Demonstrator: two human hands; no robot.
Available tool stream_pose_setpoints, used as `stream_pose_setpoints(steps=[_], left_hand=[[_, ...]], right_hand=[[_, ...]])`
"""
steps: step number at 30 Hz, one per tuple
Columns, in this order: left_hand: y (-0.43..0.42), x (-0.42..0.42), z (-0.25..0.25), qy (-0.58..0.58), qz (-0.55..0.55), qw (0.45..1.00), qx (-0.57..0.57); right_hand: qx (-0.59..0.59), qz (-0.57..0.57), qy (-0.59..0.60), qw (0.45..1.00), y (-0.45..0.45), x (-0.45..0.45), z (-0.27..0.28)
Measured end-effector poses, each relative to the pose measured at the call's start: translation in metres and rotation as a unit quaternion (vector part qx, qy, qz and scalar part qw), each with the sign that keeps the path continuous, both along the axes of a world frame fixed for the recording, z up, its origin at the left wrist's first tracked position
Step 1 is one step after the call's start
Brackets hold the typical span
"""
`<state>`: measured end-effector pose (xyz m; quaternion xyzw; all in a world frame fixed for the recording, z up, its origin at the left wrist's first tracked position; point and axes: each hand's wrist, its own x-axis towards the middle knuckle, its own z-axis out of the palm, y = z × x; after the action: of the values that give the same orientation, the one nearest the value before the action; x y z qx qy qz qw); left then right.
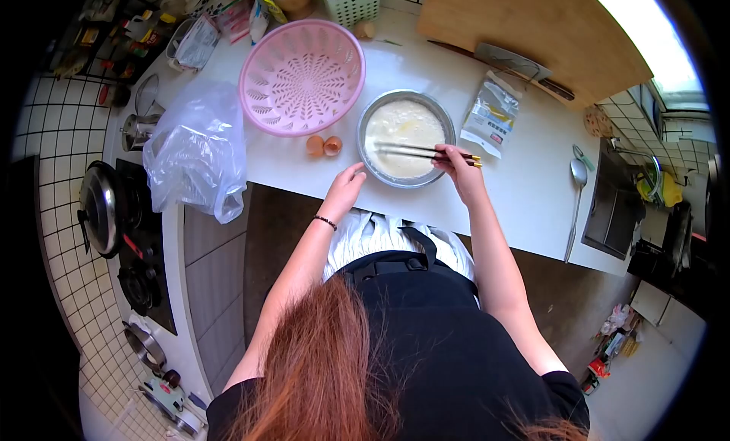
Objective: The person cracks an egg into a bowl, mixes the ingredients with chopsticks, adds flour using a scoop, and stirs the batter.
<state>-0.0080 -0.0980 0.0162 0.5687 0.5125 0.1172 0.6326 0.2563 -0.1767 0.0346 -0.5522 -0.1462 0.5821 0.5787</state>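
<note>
A round metal bowl (365,157) holds pale, creamy batter (407,125) with a yellowish patch on its surface. My right hand (458,169) is closed around a pair of dark chopsticks (426,150) with gold ends. Their far ends reach into the batter and look blurred. By the bowl's lower left side lies my left hand (348,186), fingers stretched toward the rim; whether they touch it is hard to tell. Two eggshell halves (324,146) sit on the counter left of the bowl. A silver-and-white packet (493,114) lies to its right.
A pink colander (304,76) stands behind the eggshells, beside a bulky clear plastic bag (196,152). Against the back lean a wooden board (525,34) and a cleaver (513,59). A long spoon (578,182) lies near the sink (610,201). The stove (144,243) is at left.
</note>
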Motion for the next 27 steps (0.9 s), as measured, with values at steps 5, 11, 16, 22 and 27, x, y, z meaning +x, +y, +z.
stream_pose_setpoints(steps=[5, 11, 16, 22, 27], left_hand=[[-0.001, -0.001, -0.003, -0.005, 0.01, 1.0, -0.002], [-0.001, -0.002, -0.011, -0.015, 0.019, 1.0, -0.004], [0.0, -0.002, 0.0, 0.001, 0.015, 1.0, -0.021], [0.0, -0.001, 0.003, 0.01, 0.016, 0.999, -0.042], [0.001, 0.001, 0.002, -0.003, 0.024, 0.999, -0.025]], right_hand=[[0.005, -0.02, -0.01, 1.0, -0.004, -0.003, -0.003], [-0.007, 0.014, -0.018, 1.0, -0.002, 0.005, -0.003], [0.005, -0.057, -0.078, 0.995, 0.001, 0.01, -0.003], [-0.005, -0.034, -0.034, 0.999, 0.0, 0.009, -0.004], [0.026, -0.065, -0.03, 0.997, 0.0, 0.008, -0.005]])
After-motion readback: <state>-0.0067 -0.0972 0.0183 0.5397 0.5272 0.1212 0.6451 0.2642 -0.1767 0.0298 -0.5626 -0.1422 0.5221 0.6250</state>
